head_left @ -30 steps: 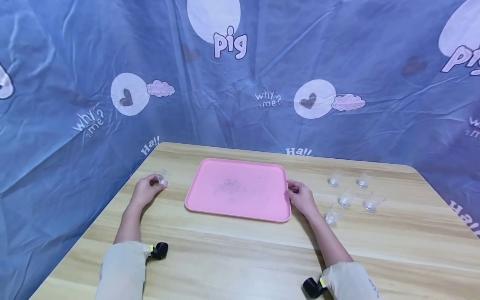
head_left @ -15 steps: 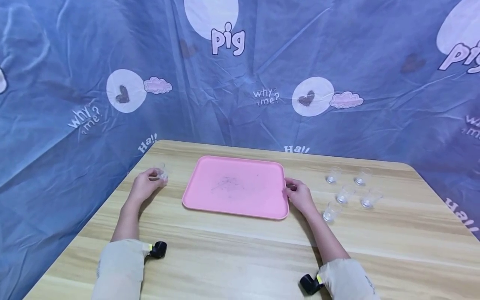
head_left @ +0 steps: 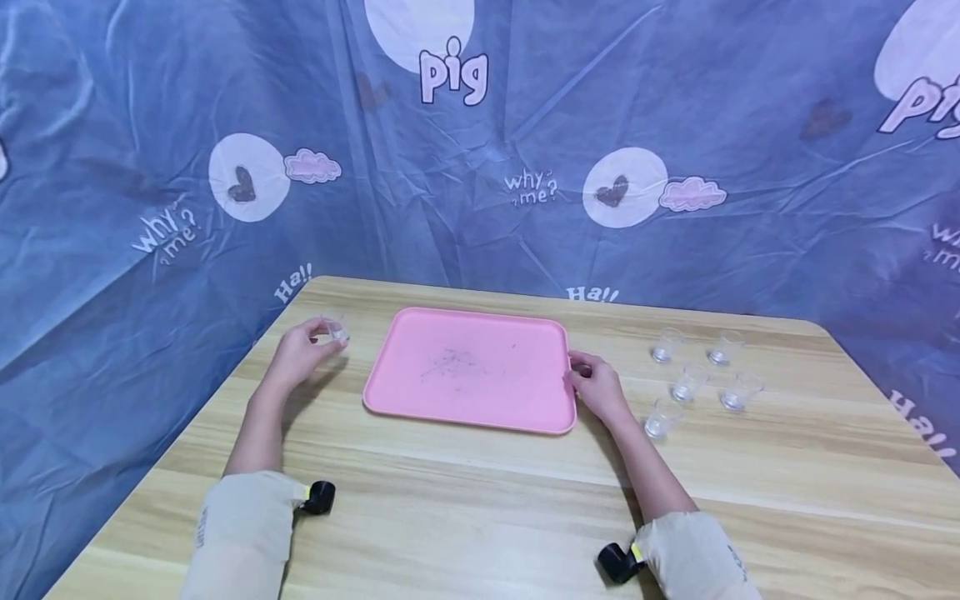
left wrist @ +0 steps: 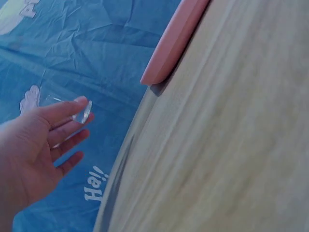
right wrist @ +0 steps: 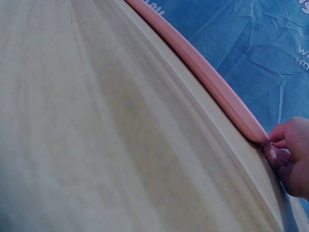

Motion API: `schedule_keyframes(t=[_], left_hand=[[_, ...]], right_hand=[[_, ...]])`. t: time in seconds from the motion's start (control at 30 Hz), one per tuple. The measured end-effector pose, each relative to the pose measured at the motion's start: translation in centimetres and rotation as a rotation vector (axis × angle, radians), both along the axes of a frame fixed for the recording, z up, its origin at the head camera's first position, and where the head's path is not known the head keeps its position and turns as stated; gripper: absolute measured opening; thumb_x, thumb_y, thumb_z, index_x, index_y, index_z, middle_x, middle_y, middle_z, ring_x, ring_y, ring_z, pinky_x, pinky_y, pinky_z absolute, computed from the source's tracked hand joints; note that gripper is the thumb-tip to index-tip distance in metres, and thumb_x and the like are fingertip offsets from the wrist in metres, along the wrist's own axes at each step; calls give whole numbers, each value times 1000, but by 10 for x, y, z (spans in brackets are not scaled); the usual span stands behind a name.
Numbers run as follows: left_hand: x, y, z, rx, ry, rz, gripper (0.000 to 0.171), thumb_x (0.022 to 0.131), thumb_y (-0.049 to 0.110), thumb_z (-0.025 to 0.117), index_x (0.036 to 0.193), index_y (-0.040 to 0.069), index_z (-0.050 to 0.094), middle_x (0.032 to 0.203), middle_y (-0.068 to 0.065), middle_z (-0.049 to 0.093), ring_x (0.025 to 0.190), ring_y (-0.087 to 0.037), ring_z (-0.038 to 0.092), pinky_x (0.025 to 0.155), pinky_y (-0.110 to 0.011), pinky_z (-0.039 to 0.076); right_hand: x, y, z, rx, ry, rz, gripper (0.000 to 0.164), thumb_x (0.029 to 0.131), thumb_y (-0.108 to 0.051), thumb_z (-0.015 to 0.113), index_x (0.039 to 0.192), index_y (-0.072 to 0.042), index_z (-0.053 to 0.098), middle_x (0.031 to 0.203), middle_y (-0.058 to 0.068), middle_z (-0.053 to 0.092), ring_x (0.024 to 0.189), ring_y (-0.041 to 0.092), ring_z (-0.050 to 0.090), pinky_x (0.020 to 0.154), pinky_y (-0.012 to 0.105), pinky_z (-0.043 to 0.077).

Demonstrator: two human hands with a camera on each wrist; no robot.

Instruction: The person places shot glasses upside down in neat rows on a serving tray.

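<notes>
My left hand (head_left: 298, 354) pinches a small clear glass (head_left: 338, 332) between thumb and fingers, left of the pink tray (head_left: 480, 375). In the left wrist view that hand (left wrist: 34, 150) holds the glass (left wrist: 85, 114) tilted, off the tabletop, its other fingers loosely spread. At the tray's right edge, my right hand (head_left: 600, 392) grips the rim with thumb and fingers. The right wrist view has the hand (right wrist: 293, 157) pinching the corner end of the tray (right wrist: 212, 79), which lies flat on the table. Dark scuffs mark the tray's surface.
Several small clear glasses (head_left: 688, 385) stand to the right of the right forearm. The wooden table (head_left: 450, 508) ends at a blue printed cloth (head_left: 480, 208) behind and to the left. Each sleeve carries a black camera (head_left: 320, 497).
My left hand has lifted the glass off the table and shifted it slightly right, toward the tray. The right hand stays on the tray rim. The head view has tilted a little.
</notes>
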State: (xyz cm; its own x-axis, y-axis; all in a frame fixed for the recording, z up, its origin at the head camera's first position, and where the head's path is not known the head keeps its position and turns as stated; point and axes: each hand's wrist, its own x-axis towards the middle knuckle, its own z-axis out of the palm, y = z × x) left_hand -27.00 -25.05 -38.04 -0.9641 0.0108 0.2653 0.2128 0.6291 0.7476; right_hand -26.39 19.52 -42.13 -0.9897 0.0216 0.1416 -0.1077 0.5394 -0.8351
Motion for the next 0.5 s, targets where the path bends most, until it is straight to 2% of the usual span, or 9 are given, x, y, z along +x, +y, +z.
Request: schedule_keyframes(t=[0.2, 0.5], left_hand=[[-1, 8, 9, 1, 16, -54, 32, 84, 12, 66, 109, -5, 57, 107, -24, 60, 103, -36, 53, 93, -47, 37], [-10, 24, 13, 15, 23, -105, 35, 83, 13, 67, 112, -5, 60, 106, -21, 61, 101, -31, 53, 89, -45, 40]], right_hand=[[0, 0, -1, 13, 14, 7, 40, 84, 2, 55, 123, 10, 51, 110, 25, 57, 96, 32, 55, 74, 31, 50], [0, 1, 0, 6, 20, 7, 40, 84, 2, 54, 123, 10, 51, 110, 26, 57, 96, 33, 55, 74, 30, 50]])
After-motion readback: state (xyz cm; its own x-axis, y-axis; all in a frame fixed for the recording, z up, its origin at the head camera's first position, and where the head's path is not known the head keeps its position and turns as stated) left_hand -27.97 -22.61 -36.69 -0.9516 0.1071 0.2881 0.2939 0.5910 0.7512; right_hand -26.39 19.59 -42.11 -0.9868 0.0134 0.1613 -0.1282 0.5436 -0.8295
